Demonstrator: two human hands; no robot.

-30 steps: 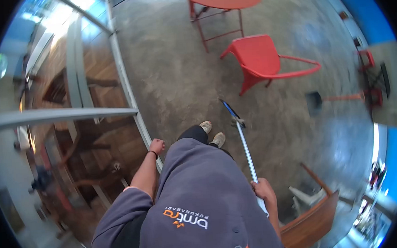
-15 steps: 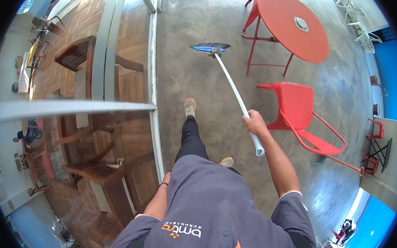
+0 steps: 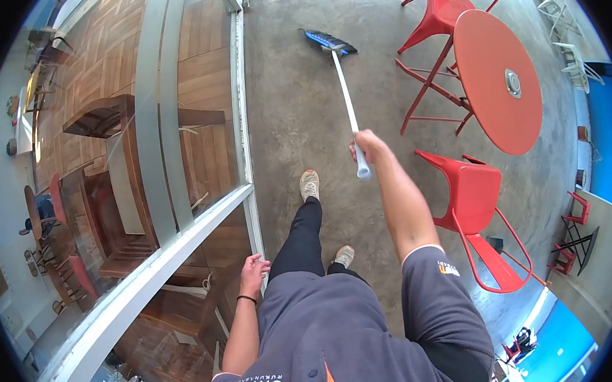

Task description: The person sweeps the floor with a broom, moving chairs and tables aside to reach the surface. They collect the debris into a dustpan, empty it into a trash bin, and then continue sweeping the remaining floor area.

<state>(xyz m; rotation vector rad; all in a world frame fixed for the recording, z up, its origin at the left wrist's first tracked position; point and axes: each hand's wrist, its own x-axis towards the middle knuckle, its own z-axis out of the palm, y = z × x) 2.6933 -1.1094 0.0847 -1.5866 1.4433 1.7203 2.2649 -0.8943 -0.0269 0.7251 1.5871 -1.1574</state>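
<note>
My right hand [image 3: 368, 147] is wrapped round the upper end of a white broom handle, out in front of my body. The broom [image 3: 346, 97] slants forward, its blue and black bristle head [image 3: 330, 42] on the grey concrete floor. My left hand [image 3: 253, 272] hangs beside my left thigh, near the white frame of the glass partition [image 3: 244, 118]. Its fingers are loosely bent and apart, and I see nothing held in them. A dark band circles the left wrist.
To the right stand a round red table [image 3: 489, 89] with a small metal object [image 3: 513, 83] on it, and red metal chairs [image 3: 475, 187]. Behind the glass on the left is wooden furniture [image 3: 120, 195] on parquet. A long-handled tool [image 3: 524, 265] lies behind the nearer chair.
My right hand and the broom have moved forward, the head turning and shifting farther off. My left hand has come into fuller view. The table and chairs now appear lower and farther right.
</note>
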